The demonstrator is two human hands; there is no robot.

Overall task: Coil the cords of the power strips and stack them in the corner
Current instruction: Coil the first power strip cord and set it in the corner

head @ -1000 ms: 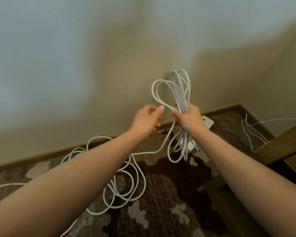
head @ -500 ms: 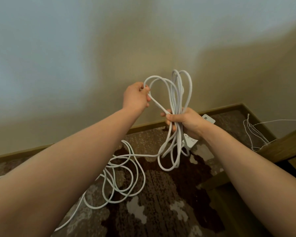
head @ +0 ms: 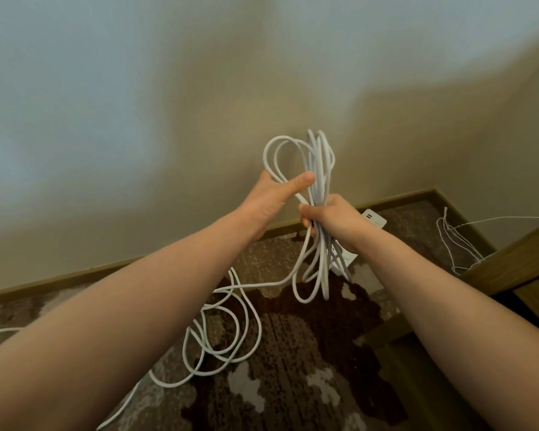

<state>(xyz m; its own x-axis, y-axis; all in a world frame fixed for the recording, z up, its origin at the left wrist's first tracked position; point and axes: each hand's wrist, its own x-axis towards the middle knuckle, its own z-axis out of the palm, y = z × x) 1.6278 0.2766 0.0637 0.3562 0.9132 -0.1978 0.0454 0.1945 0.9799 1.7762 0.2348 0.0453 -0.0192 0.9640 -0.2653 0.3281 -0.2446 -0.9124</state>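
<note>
— While slack white cord [head: 227,334] still lies looped on the patterned carpet [head: 293,384] nearest us, what has changed above it?

— The left hand [head: 277,194] has moved in beside the right, thumb pinching a fresh loop against the bundle [head: 319,169].

— And the right hand [head: 330,214]?

— It still grips the gathered coils at their middle, fingers curled round them, loops hanging below.

— The power strip [head: 372,217]?

— On the carpet behind the right wrist, by the baseboard [head: 398,199]; thin white cables [head: 457,241] lie further right.
</note>
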